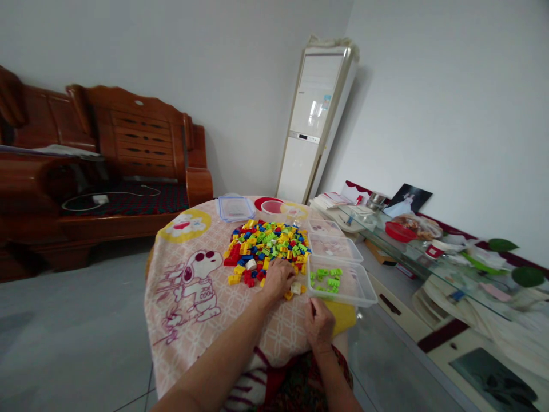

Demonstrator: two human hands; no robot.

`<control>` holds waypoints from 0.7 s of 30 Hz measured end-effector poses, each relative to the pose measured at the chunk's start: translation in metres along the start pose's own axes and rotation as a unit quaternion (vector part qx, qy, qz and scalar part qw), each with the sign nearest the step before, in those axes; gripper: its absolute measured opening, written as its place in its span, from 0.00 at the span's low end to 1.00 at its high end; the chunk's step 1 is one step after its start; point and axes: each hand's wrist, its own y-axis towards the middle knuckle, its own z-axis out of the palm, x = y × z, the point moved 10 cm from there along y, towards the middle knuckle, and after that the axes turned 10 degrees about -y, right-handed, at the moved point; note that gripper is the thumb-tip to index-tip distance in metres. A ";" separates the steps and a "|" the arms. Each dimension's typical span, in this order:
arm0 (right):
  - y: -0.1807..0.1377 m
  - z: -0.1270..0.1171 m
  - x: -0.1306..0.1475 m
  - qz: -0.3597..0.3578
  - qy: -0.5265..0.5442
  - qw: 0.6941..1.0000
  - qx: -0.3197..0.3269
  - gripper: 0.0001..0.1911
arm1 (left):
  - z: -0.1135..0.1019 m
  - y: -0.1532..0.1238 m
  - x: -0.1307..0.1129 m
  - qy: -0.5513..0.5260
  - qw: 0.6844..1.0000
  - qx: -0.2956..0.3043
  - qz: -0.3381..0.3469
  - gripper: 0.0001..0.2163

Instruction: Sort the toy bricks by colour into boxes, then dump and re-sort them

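Observation:
A heap of small toy building bricks (269, 240) in red, yellow, blue and green lies spread on the tablecloth. At its near edge, my left hand (278, 279) reaches in palm down with bent fingers, touching the bricks; its fingertips are partly hidden. A white brick (295, 288) lies just right of those fingers. My right hand (319, 323) is curled closed by the near left corner of a clear plastic container (358, 286); whatever it may hold is hidden. Several light green bricks (332, 282) are inside that container.
Beyond the near container stand two more clear containers (354, 250). A blue-rimmed clear lid (235, 209) and a round pinkish tub (271, 206) sit at the table's far side. To the right is a cluttered glass-topped cabinet (429, 260); a wooden sofa (137, 137) stands left.

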 end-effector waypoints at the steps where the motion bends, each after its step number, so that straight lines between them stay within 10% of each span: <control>1: 0.000 0.000 0.000 0.000 0.000 1.000 -0.001 0.18 | 0.000 0.000 0.000 -0.004 1.000 0.005 0.001 0.03; 21: 0.000 0.000 0.000 0.004 0.003 1.000 0.000 0.19 | 0.002 0.003 0.009 -0.020 0.999 0.036 0.017 0.01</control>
